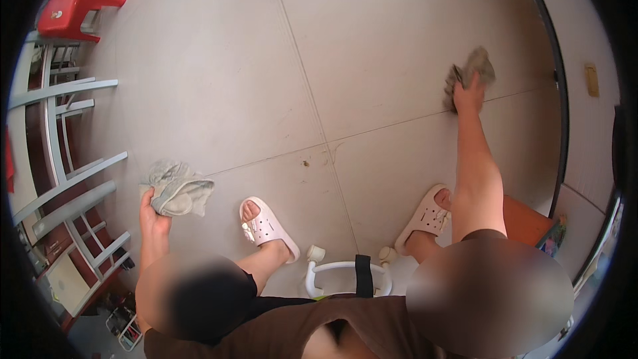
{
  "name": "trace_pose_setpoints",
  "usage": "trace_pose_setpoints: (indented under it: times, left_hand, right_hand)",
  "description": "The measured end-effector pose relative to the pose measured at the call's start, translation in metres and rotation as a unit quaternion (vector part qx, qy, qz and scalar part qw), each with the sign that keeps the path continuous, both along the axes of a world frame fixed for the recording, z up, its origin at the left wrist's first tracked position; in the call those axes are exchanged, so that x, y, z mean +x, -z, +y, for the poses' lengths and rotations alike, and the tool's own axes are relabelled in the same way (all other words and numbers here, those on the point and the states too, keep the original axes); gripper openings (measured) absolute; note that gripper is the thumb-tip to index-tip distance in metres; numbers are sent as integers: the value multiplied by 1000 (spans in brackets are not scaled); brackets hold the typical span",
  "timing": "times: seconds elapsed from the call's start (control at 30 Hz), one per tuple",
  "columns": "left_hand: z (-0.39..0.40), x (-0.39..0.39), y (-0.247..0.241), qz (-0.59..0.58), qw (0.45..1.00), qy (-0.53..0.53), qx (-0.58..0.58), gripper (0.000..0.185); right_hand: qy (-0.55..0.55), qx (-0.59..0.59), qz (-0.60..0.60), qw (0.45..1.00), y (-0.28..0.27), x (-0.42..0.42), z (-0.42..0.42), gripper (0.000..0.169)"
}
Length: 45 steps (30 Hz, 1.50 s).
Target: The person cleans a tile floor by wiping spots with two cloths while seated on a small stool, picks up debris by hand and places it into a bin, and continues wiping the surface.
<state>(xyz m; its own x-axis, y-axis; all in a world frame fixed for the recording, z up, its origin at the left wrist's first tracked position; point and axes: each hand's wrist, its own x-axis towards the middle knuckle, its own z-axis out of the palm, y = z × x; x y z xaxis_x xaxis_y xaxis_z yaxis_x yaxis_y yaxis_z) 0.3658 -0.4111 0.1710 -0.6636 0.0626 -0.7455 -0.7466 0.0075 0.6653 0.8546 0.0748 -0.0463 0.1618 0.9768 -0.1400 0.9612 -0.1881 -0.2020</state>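
My left hand (155,217) grips a crumpled pale grey cloth (182,194) at the lower left, with the thumb on top of it. At the upper right, my right hand (469,95) is closed on a second, darker grey-brown cloth (479,66), slightly blurred. This arm is stretched out over the tiled floor (379,60), near the dark-edged wall or door side. Small brown specks (305,163) mark the floor near a tile joint between the two hands. Whether either cloth touches the floor is hard to tell.
My feet wear pink clogs (269,229). Between them stands a white frame on casters (324,264) with a black strap. A red plastic stool (65,10) and grey metal furniture legs (75,90) line the left. An orange-brown object (526,219) lies right of my right arm.
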Motion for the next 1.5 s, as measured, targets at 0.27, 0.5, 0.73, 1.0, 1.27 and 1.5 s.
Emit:
trace_pose_setpoints:
  times: [0.27,0.5,0.73,1.0,1.27,1.5]
  left_hand:
    - [23,9,-5,3,1000,16,18,34]
    - [23,17,-5,-8,999,28,31,35]
    - [5,18,-7,-12,999,8,41,35]
    - [8,25,-9,5,999,35,21,31]
    - [0,24,-14,-10,999,29,11,31]
    - [23,32,-16,21,998,62,-3,34]
  right_hand:
    - [-425,15,137,895,-9,-246,-86,57]
    - [-599,-214,223,739,-43,-264,-243,43]
    - [-48,-360,604,710,-94,-131,-144,54]
    - [225,-2,298,928,-25,124,-71,57]
    - [-245,16,137,960,-24,-80,-104,50]
    - [-544,-147,203,801,-25,-184,-266,46]
